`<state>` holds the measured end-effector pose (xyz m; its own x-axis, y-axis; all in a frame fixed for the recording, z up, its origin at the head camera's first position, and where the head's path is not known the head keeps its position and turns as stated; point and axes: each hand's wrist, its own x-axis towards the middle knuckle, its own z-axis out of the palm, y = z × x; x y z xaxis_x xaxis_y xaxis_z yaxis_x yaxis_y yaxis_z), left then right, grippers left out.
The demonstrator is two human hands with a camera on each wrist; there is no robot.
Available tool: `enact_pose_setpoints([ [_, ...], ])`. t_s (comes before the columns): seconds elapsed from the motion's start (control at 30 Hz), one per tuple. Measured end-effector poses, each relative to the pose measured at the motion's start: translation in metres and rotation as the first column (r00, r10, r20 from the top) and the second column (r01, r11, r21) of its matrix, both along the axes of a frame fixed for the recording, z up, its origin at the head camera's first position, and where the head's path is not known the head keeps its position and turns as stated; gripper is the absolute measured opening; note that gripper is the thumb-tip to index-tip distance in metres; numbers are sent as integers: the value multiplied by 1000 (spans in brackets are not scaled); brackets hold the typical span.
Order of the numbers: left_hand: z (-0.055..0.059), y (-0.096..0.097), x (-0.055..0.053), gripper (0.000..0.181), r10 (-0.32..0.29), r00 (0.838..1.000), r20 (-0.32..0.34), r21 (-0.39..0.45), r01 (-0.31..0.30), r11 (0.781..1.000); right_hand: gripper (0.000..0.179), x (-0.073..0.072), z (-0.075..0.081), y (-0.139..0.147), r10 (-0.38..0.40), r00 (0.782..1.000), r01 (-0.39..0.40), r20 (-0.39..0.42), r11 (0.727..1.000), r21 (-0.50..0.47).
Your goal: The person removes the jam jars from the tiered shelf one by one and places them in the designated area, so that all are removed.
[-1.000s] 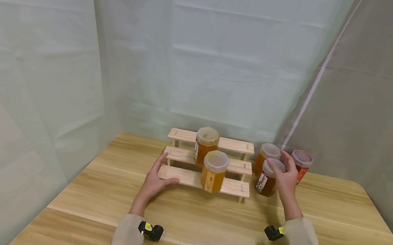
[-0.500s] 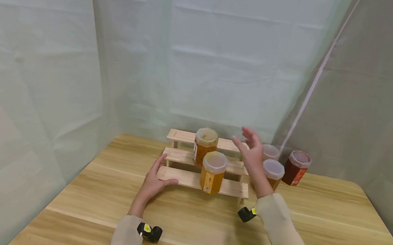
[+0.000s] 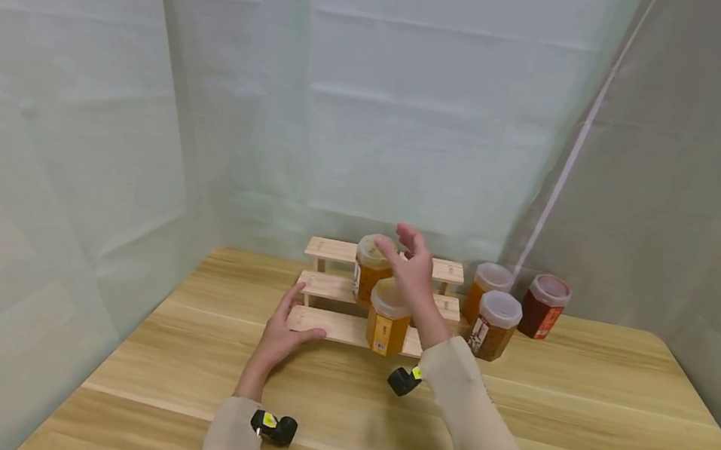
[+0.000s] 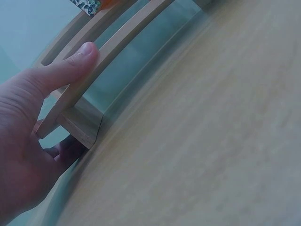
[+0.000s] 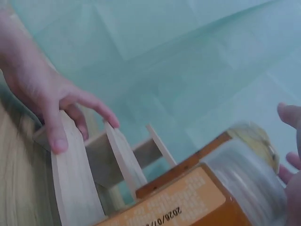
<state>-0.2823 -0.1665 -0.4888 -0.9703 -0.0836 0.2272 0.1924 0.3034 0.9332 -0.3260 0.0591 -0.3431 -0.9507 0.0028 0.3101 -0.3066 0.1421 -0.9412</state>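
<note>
Rack (image 3: 326, 321) of pale wood, with three steps, stands on the wooden table (image 3: 179, 353), and two of the jars are on it. The front jar (image 3: 388, 329) stands upright on the lowest step; it contains something amber-yellow, and its pale translucent lid is on. On its side is a yellow label with a barcode. The middle jar (image 3: 367, 275) stands just behind it on the middle step, and its content is orange-brown with a yellowish tint under the lid.

The left hand (image 3: 280, 340) grasps the left end of the rack: the thumb lies over the lowest board and the other fingers go around the end. The right hand (image 3: 414, 274) holds nothing — its fingers are extended beside the lids of these two jars. Whether a fingertip touches a lid, one cannot tell.

To the right of the rack, three lidded jars stand upright on the table, near one another. The orange jar (image 3: 480, 294) is at the back, partly hidden by the brown jar (image 3: 494, 328), which has a white and dark label. The dark red jar (image 3: 543, 310) is farthest to the right — its content is deep red, and its label is red.
</note>
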Motion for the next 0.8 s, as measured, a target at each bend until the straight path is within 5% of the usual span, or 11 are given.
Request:
enact_pose_setpoints([
  [0.13,1,0,0,102,3,1000,8,-1,-3,1000,66,1,-2,1,-17,996,14,88,999,39],
  [0.4,6,0,2,104,-39,994,100,46,34,998,88,0,-1,0,63,980,-107,189,967,230],
  [0.67,31,6,19,99,-52,993,104,37,48,998,85,-2,-2,0,74,976,-131,203,950,282],
  [0.8,11,1,9,101,-25,995,98,22,23,999,80,-7,-4,0,85,977,-138,196,951,276],
])
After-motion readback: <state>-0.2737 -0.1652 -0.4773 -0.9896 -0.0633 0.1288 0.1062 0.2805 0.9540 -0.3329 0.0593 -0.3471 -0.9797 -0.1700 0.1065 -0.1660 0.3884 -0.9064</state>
